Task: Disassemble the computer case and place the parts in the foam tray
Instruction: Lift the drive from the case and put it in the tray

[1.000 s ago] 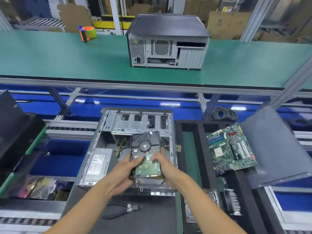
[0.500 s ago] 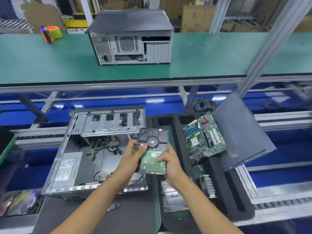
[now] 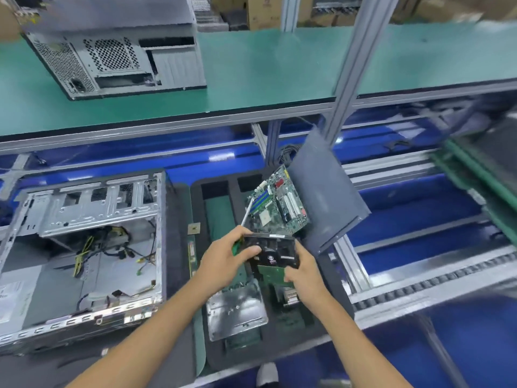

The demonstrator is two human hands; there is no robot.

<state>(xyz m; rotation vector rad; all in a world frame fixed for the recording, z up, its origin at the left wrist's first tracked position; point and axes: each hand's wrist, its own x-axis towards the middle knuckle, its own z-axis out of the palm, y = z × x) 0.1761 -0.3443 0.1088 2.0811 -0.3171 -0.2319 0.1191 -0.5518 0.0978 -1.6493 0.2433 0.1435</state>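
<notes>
Head view: the foam tray [image 3: 197, 219] lies just right of the open case [image 3: 84, 247]; the motherboard [image 3: 279, 204] leans at its far end. Both hands grip the hard drive [image 3: 275, 252] above the tray: left hand [image 3: 226, 254] with a screwdriver [image 3: 246, 217], right hand [image 3: 303, 273]. Drive is black, green board facing up.

Bright, even overhead light fills the scene and shadows stay soft and short. White glare streaks sit on the glossy blue panels [image 3: 221, 158] toward 12 o'clock of centre, and the bare metal of the open computer case [image 3: 84, 247] at 9 o'clock shines. Motion blur smears the whole frame, worst at 3 o'clock and along the top edge. Wide-angle distortion bends the green surface [image 3: 265, 68] and the aluminium post [image 3: 352, 63].
</notes>
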